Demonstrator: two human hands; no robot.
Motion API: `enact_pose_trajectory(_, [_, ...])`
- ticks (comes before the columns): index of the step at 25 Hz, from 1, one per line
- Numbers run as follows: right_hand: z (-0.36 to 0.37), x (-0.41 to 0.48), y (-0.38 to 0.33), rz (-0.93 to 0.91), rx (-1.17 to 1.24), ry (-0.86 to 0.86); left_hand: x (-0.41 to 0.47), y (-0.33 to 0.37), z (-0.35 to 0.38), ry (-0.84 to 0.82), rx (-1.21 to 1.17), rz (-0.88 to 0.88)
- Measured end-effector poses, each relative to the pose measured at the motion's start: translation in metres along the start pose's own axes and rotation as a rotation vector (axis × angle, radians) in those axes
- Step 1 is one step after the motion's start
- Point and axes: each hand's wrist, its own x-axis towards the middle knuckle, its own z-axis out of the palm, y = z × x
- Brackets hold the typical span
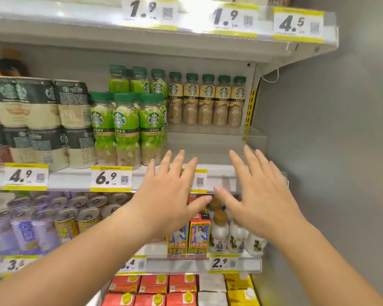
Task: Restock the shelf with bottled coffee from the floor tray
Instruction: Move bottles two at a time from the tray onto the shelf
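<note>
Several beige-labelled coffee bottles (207,100) with green caps stand in a row at the back of the middle shelf (208,149), with bare shelf in front of them. To their left stand green-labelled coffee bottles (126,127), filling the shelf to its front edge. My left hand (168,195) and my right hand (259,195) are both stretched toward the shelf's front rail, fingers spread, palms down, holding nothing. The floor tray is out of view.
Shrink-wrapped cans (38,120) fill the left of the middle shelf. Below are cans (42,219), orange cartons (199,235) and white bottles (219,233). A grey side wall (329,151) bounds the shelf on the right. Price tags (111,178) line the rails.
</note>
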Motion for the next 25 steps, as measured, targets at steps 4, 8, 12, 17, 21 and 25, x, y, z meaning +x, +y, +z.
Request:
enact_pose_trajectory(4, [0.025, -0.048, -0.018, -0.035, -0.074, 0.027, -0.062, -0.02, 0.036, 0.039, 0.034, 0.108])
enact_pose_trajectory(8, [0.062, -0.105, -0.028, -0.021, -0.076, -0.03, -0.125, -0.044, 0.081, -0.029, 0.017, 0.111])
enact_pose_trajectory(12, [0.125, -0.165, -0.029, -0.021, -0.102, -0.2, -0.188, -0.054, 0.152, -0.175, -0.004, 0.067])
enact_pose_trajectory(17, [0.207, -0.245, -0.026, -0.037, -0.081, -0.396, -0.277, -0.06, 0.25, -0.354, -0.055, -0.025])
enact_pose_trajectory(21, [0.271, -0.314, -0.025, -0.089, -0.039, -0.57, -0.345, -0.056, 0.316, -0.496, -0.086, -0.088])
enact_pose_trajectory(25, [0.324, -0.366, -0.03, -0.106, 0.063, -0.713, -0.38, -0.051, 0.363, -0.622, -0.134, -0.193])
